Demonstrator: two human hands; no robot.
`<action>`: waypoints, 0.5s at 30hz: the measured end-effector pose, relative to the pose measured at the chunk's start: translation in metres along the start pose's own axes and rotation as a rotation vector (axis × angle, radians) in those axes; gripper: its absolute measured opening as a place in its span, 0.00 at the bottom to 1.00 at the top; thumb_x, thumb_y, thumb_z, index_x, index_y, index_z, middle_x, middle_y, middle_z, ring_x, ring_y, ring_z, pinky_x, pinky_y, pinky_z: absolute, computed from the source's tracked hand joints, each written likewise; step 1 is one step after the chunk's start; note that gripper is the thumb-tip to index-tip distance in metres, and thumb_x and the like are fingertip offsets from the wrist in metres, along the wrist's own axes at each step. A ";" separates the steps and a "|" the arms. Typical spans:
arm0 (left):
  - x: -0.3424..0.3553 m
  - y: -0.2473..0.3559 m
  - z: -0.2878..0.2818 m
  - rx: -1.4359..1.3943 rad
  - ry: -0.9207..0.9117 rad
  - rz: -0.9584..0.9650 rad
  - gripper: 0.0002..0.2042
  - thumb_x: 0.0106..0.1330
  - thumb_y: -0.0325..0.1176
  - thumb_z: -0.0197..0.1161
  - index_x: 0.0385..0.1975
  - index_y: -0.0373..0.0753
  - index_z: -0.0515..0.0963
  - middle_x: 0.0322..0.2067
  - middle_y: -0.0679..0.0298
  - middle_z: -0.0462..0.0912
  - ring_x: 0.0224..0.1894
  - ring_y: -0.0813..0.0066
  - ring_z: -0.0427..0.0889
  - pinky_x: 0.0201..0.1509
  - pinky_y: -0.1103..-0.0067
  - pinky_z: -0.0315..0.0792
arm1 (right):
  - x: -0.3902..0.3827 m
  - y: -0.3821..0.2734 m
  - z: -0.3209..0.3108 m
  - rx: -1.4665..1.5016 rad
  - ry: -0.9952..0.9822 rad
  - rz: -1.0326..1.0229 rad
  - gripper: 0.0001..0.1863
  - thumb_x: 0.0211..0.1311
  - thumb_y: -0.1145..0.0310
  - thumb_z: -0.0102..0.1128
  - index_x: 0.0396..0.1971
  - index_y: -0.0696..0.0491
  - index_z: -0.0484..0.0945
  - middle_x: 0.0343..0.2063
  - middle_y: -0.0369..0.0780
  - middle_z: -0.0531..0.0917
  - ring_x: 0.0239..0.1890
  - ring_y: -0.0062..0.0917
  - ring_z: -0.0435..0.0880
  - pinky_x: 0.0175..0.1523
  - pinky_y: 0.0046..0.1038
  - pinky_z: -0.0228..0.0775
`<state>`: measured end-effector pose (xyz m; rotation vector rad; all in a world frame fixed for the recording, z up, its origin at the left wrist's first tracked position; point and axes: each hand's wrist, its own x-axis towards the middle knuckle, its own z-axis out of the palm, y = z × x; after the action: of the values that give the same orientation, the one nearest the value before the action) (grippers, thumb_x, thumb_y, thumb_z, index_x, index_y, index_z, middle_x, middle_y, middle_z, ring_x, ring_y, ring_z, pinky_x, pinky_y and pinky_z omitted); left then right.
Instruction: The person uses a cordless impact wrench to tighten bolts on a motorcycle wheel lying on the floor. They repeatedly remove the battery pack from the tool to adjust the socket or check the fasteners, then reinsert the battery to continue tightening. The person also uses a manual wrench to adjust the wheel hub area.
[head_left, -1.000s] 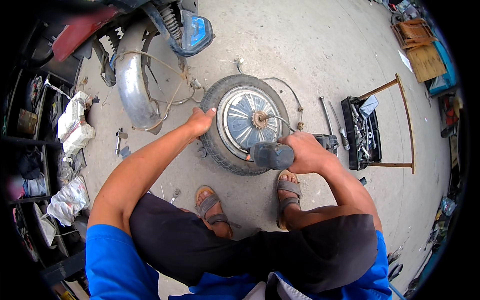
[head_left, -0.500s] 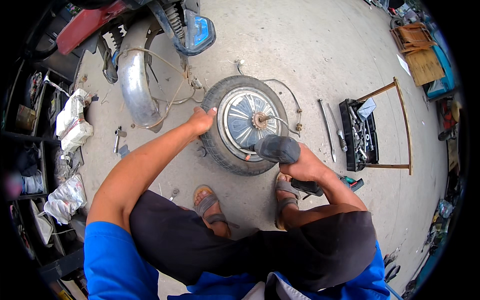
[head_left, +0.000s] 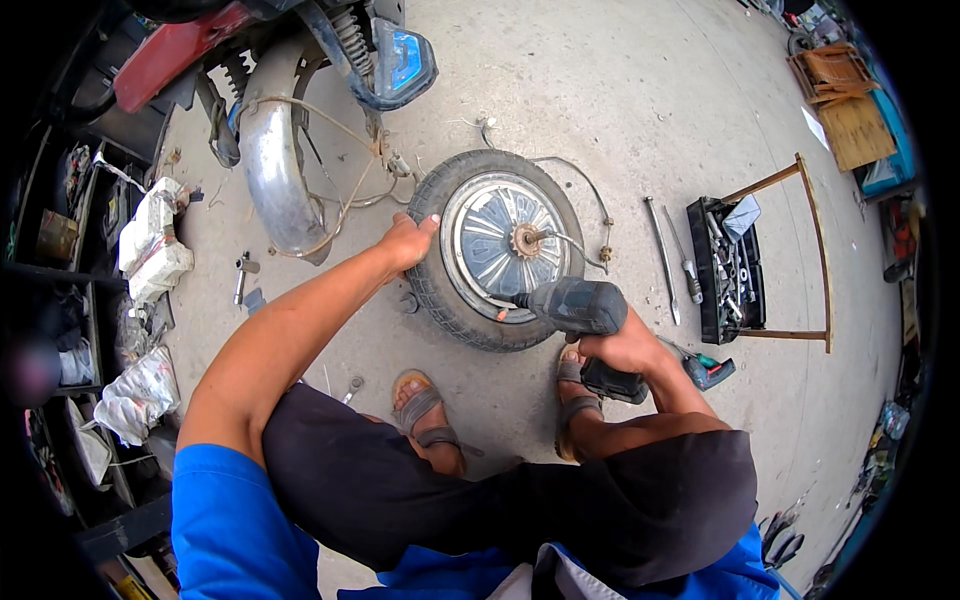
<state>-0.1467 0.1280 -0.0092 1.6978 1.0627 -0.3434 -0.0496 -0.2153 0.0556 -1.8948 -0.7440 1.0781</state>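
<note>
A wheel with a black tire and a finned metal hub lies tilted on the concrete floor before my feet. From the toothed hub centre a cable runs out. My left hand is closed round the tire's left edge, thumb on top, its other fingers mostly hidden underneath. In my right hand is a black cordless drill, gripped by its handle. Its nose points at the near part of the rim, beside an orange-tipped valve stem. Whether the bit touches the wheel I cannot tell.
A vehicle's metal fender and footrest stand at far left. Right of the wheel lie a long bar, a screwdriver and a black toolbox. A socket tool and wrench lie at left.
The drill has swung round in my right hand, so its body now shows from the side and its battery sits further right. My left hand stays on the tire.
</note>
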 end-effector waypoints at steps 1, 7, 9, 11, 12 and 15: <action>-0.001 0.001 0.000 -0.004 0.002 0.001 0.40 0.74 0.57 0.48 0.66 0.26 0.44 0.59 0.36 0.68 0.53 0.44 0.80 0.50 0.50 0.79 | -0.002 -0.001 0.001 0.009 0.011 0.009 0.23 0.43 0.79 0.64 0.46 0.59 0.78 0.38 0.42 0.85 0.41 0.29 0.83 0.48 0.31 0.75; -0.003 0.003 0.000 -0.011 0.006 0.011 0.39 0.74 0.57 0.48 0.66 0.26 0.45 0.59 0.37 0.69 0.52 0.45 0.81 0.49 0.50 0.79 | -0.012 0.002 -0.002 0.194 0.035 0.114 0.26 0.41 0.83 0.60 0.48 0.60 0.78 0.35 0.41 0.86 0.38 0.26 0.84 0.45 0.30 0.76; -0.001 0.002 0.000 -0.003 0.011 0.011 0.39 0.74 0.57 0.48 0.66 0.26 0.45 0.59 0.37 0.69 0.52 0.45 0.81 0.49 0.51 0.79 | -0.013 0.008 -0.004 0.235 0.045 0.102 0.27 0.40 0.84 0.58 0.48 0.60 0.77 0.34 0.41 0.86 0.37 0.25 0.84 0.43 0.29 0.77; -0.002 0.003 0.000 -0.008 0.001 0.007 0.39 0.74 0.56 0.48 0.66 0.26 0.45 0.59 0.37 0.68 0.53 0.46 0.81 0.49 0.51 0.79 | -0.013 0.008 -0.005 0.263 0.051 0.117 0.28 0.39 0.84 0.57 0.49 0.60 0.77 0.34 0.41 0.86 0.37 0.25 0.84 0.42 0.29 0.77; -0.002 0.003 0.000 -0.011 -0.003 0.005 0.39 0.74 0.56 0.48 0.66 0.26 0.45 0.59 0.37 0.68 0.53 0.46 0.80 0.49 0.51 0.79 | -0.013 0.007 -0.005 0.277 0.055 0.125 0.29 0.39 0.84 0.56 0.49 0.60 0.77 0.34 0.41 0.86 0.37 0.25 0.84 0.42 0.30 0.77; 0.005 -0.005 0.000 -0.027 0.020 0.045 0.39 0.74 0.56 0.48 0.66 0.26 0.45 0.60 0.37 0.68 0.54 0.45 0.80 0.49 0.51 0.79 | -0.008 0.004 -0.005 0.250 0.053 0.086 0.28 0.39 0.84 0.57 0.49 0.60 0.78 0.35 0.41 0.86 0.37 0.26 0.84 0.41 0.30 0.78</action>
<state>-0.1476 0.1308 -0.0158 1.7020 1.0374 -0.2828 -0.0486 -0.2256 0.0564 -1.7463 -0.4768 1.1144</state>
